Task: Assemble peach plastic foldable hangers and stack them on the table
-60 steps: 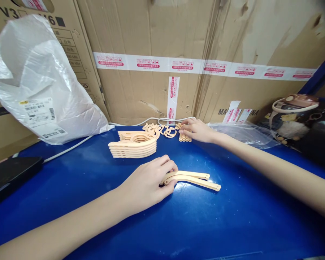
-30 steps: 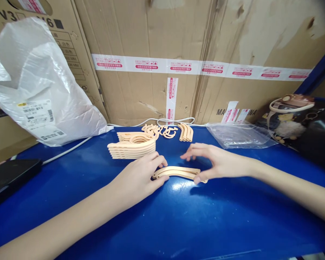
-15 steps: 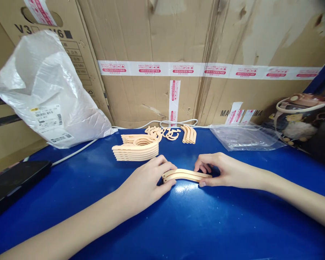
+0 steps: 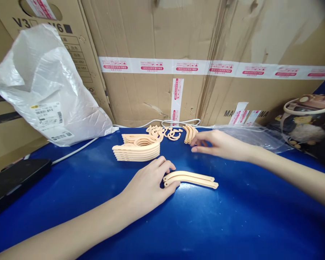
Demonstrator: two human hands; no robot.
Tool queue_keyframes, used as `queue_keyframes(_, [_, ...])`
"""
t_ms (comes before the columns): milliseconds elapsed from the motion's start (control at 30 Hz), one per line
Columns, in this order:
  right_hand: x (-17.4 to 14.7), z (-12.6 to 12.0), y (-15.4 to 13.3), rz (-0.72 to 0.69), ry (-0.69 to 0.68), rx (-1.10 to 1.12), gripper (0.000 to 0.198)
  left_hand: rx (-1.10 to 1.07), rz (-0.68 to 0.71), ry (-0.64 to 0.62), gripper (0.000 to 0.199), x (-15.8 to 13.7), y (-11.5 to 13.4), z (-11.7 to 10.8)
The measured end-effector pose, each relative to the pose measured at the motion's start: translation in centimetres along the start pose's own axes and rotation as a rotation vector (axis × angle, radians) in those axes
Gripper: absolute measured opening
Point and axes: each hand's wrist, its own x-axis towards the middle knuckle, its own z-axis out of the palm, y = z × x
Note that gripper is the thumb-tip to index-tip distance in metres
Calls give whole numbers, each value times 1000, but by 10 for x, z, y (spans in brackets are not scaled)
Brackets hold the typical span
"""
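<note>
Two cream, curved plastic hanger arms [image 4: 191,177] lie side by side on the blue tabletop [image 4: 206,224]. My left hand [image 4: 154,182] closes its thumb and fingers around their left ends, the thumb against the nearer arm. Their right ends, with small holes, lie free. My right hand [image 4: 213,144] is farther back, thumb and fingers apart, with its fingertips beside a bunch of similar curved arms [image 4: 189,133]; whether it touches them I cannot tell. To the left sits a neat stack of cream hanger pieces [image 4: 137,150]. Behind it are loose cream hooks [image 4: 173,134].
A white plastic bag [image 4: 51,90] with a label stands at the left, near a black phone-like device [image 4: 18,184]. A white cable [image 4: 76,153] runs along the back. A clear plastic bag [image 4: 241,137] and a dark bag [image 4: 308,122] are at right. Cardboard boxes [image 4: 151,97] wall the back.
My right hand has let go of the two arms' right ends and moved back towards the bunch behind. My left hand stays at their left ends. The view has shifted slightly.
</note>
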Motion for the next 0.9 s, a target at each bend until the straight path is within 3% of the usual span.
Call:
queue_keyframes(100, [33,6,10,34,38,-208,20,-6,-14,-8,10,-1,0,1])
queue_keyframes(333, [89,31,16,170,59,-258,24,96,0,28,26,-6,2,-5])
queue_keyframes(633, [105,39,28,224,10,-113,19,155,141,48,21,-8,4,-8])
queue_keyframes(767, [107,35,30,204,59,-54,18,158,182,44,15,-9,5,-10])
queue_keyframes(900, [98,23,18,151,145,-18,16,201,215,150,14,-9,4,-12])
